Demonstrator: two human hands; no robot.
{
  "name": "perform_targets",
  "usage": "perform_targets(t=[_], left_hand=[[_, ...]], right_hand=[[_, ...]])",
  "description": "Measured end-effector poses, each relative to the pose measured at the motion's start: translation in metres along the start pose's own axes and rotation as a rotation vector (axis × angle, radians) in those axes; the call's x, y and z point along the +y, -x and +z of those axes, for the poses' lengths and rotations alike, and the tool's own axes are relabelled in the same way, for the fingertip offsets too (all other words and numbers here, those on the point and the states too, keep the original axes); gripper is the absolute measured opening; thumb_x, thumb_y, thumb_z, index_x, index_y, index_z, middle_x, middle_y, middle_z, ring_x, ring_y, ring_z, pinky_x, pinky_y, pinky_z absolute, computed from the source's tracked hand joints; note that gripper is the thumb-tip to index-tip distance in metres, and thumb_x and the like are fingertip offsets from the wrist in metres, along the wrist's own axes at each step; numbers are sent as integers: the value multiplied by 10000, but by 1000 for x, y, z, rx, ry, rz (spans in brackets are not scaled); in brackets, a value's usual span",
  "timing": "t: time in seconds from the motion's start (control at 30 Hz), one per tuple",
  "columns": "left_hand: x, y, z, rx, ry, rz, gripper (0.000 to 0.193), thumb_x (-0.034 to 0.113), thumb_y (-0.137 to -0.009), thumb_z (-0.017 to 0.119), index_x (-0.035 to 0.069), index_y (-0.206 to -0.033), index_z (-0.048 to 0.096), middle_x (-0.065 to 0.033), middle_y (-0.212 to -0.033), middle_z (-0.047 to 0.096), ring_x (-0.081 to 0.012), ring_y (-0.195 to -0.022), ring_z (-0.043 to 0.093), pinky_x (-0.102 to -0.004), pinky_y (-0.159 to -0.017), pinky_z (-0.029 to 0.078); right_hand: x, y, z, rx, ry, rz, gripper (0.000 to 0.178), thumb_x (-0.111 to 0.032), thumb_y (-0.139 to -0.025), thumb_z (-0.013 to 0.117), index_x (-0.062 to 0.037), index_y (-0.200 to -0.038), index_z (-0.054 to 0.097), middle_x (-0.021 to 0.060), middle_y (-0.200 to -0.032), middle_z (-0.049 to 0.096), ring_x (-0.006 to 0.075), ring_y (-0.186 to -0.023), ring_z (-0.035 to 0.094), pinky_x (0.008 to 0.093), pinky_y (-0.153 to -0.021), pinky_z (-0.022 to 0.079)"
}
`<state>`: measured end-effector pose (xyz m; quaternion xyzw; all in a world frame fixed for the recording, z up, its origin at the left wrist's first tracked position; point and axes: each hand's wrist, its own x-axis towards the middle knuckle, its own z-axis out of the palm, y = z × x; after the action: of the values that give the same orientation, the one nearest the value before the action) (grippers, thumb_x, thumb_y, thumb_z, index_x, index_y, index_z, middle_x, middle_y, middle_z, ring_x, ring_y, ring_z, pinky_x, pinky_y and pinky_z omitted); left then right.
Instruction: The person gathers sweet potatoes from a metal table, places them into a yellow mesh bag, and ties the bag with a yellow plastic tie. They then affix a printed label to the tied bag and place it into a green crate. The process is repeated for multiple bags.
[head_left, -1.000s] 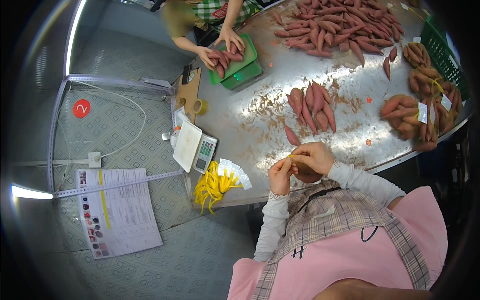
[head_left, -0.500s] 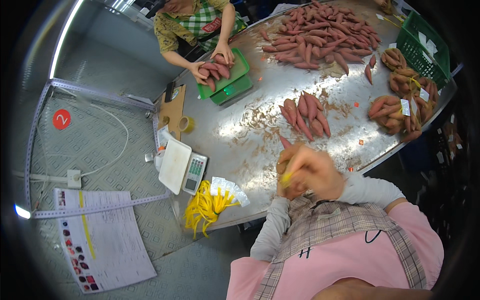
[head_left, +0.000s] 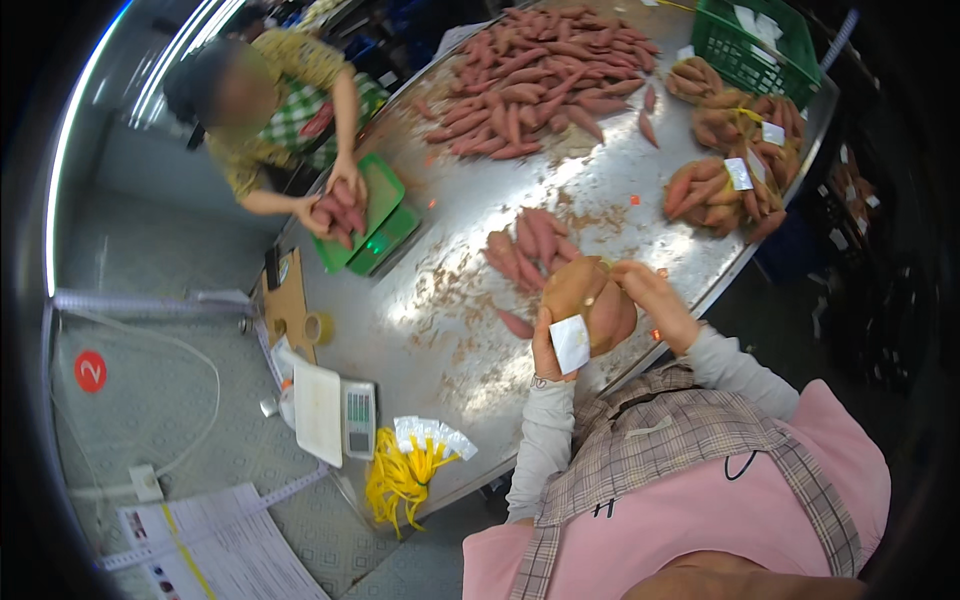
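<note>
My left hand [head_left: 546,352] is closed around the lower left side of a net bag of sweet potatoes [head_left: 612,318], lifted over the near edge of the metal table. A white tag [head_left: 570,345] hangs on its front. At the bag's upper right, the bent fingers of my right hand [head_left: 660,300] grip the netting; the fingertips are partly hidden. Just beyond the bag lies a small group of loose sweet potatoes [head_left: 530,243], and a single one [head_left: 514,323] rests left of it.
Opposite, a person holds sweet potatoes over a green scale tray [head_left: 385,185]. A large sweet potato heap [head_left: 545,75] lies at the back. Filled net bags [head_left: 705,190] and a green crate [head_left: 750,50] stand right. A white scale [head_left: 318,415] and yellow ties [head_left: 400,480] sit left.
The bag, mostly hidden behind my blurred hands before, is now raised in view with its tag showing. My right hand has moved to its right side. The whole view has shifted.
</note>
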<state>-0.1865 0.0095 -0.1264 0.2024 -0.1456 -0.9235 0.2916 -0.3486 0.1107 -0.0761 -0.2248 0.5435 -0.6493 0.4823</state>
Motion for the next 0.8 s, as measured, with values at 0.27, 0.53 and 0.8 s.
perform_targets(t=[0.27, 0.53, 0.8], left_hand=[[-96, -101, 152, -55, -410, 116, 594, 469, -1027, 342, 115, -1497, 261, -142, -1476, 396, -297, -1314, 449, -423, -1076, 400], [-241, -268, 312, -382, -111, -89, 548, 398, -1025, 375, 41, -1440, 366, -116, -1432, 455, -282, -1283, 473, -409, -1087, 369], [-394, -430, 327, -257, -32, -570, 627, 593, -959, 364, 140, -1377, 478, -83, -1359, 545, -289, -1235, 524, -512, -1036, 411]], right_hand=[[-41, -30, -108, 209, 259, -371, 791, -318, -901, 641, 81, -1457, 244, 242, -1451, 336, 334, -1377, 329, 385, -1126, 276], [-183, -81, -314, 603, 688, -606, 700, -318, -895, 633, 81, -1404, 364, 274, -1378, 449, 384, -1306, 433, 403, -1091, 329], [-194, -156, -507, 938, 1034, -513, 583, -373, -886, 604, -41, -1354, 501, 212, -1347, 510, 383, -1228, 487, 414, -1034, 376]])
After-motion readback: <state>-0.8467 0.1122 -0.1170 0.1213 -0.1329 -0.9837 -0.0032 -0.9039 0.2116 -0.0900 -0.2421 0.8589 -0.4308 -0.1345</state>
